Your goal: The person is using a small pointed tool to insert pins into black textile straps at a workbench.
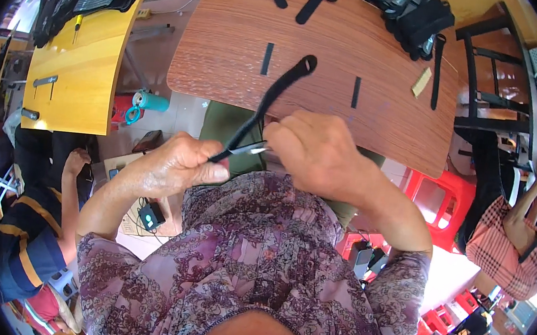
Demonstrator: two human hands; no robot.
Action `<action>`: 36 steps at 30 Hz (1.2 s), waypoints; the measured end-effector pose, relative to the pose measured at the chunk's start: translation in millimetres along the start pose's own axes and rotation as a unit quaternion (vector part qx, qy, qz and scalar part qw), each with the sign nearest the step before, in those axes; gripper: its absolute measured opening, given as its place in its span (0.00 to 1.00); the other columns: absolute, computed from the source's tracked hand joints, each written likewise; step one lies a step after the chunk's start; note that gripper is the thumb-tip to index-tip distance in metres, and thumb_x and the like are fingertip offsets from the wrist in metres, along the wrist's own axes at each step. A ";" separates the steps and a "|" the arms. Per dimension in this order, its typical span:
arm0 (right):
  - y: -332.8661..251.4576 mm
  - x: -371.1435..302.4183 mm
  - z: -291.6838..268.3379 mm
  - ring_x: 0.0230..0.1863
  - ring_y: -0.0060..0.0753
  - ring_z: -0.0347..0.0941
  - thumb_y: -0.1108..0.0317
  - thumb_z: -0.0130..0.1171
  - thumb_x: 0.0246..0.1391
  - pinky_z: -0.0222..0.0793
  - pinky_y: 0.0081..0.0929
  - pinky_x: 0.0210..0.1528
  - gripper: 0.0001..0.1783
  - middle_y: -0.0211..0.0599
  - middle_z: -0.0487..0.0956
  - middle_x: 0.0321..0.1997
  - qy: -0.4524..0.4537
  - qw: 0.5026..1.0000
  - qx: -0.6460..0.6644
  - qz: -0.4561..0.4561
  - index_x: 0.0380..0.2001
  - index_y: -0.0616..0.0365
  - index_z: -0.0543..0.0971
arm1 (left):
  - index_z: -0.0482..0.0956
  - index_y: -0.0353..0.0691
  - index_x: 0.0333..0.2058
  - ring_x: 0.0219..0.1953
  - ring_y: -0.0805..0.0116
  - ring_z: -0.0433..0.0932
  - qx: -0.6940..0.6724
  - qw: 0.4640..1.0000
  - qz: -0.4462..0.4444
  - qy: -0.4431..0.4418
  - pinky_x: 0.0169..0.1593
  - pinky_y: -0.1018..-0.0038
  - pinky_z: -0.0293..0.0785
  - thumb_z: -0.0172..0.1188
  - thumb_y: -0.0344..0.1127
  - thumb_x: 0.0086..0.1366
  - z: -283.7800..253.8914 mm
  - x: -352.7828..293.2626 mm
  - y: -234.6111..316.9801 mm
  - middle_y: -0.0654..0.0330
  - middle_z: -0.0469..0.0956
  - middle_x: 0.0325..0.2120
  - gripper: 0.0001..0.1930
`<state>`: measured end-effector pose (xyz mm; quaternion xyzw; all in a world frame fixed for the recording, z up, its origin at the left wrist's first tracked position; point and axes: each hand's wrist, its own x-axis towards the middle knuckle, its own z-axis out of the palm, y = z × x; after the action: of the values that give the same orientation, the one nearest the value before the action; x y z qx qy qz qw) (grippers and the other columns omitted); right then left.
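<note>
My left hand [188, 165] is closed, pinching a black strap [263, 105] between thumb and fingers above my lap. From there the strap's long part rises to a rounded end with a hole, over the table's near edge. A shorter arm with a shiny pale tip [257, 148] runs to the curled fingers of my right hand [318, 150]. That hand is closed at this end, its thumb hidden. On the brown wooden table [226, 66] beyond lie two short black strips, the left one [266, 59] and the right one [356, 92].
Black straps [317, 1] and a dark bundle [412, 20] lie at the table's far side, with a yellowish piece [422, 82] to the right. A yellow table [75, 97] with black straps stands left. A red stool [436, 203] is right. People sit on both sides.
</note>
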<state>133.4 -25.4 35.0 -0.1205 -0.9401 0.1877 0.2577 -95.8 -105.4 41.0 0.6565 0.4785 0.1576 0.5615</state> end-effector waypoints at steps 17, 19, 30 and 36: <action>68.3 -116.1 -108.5 0.27 0.49 0.72 0.75 0.57 0.45 0.66 0.40 0.26 0.06 0.45 0.72 0.22 0.075 0.930 -0.256 0.254 0.28 0.58 0.71 | 0.74 0.36 0.38 0.18 0.87 0.58 -0.289 0.945 -0.115 -0.105 0.20 0.87 0.53 0.55 0.43 0.63 20.0 0.3 25.1 0.72 0.64 0.16 0.14; 72.6 -123.1 -116.6 0.26 0.48 0.73 0.74 0.57 0.46 0.67 0.38 0.25 0.06 0.45 0.73 0.22 0.085 0.931 -0.259 0.242 0.29 0.58 0.72 | 0.73 0.36 0.38 0.18 0.86 0.58 -0.242 0.957 -0.146 -0.070 0.20 0.85 0.55 0.53 0.43 0.65 24.2 -5.2 28.3 0.72 0.62 0.16 0.14; 68.6 -121.9 -181.6 0.21 0.13 0.65 0.74 0.57 0.52 0.62 0.13 0.23 0.07 0.27 0.72 0.19 0.224 0.882 -0.287 0.299 0.37 0.61 0.76 | 0.76 0.28 0.39 0.17 0.79 0.70 -0.298 0.953 -0.053 -0.008 0.21 0.83 0.68 0.56 0.42 0.62 27.0 -30.3 15.2 0.61 0.73 0.17 0.18; 78.6 -81.5 -160.0 0.25 0.46 0.74 0.72 0.60 0.46 0.68 0.35 0.25 0.08 0.43 0.75 0.23 0.186 0.900 -0.353 0.177 0.31 0.57 0.73 | 0.73 0.27 0.46 0.17 0.74 0.72 -0.362 0.932 -0.003 0.008 0.23 0.80 0.69 0.57 0.41 0.60 36.4 -16.2 13.1 0.53 0.78 0.22 0.22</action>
<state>296.7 65.5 94.1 -0.4005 -0.8430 -0.1400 0.3307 -70.8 -138.6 46.3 0.4060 0.3953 0.3242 0.7575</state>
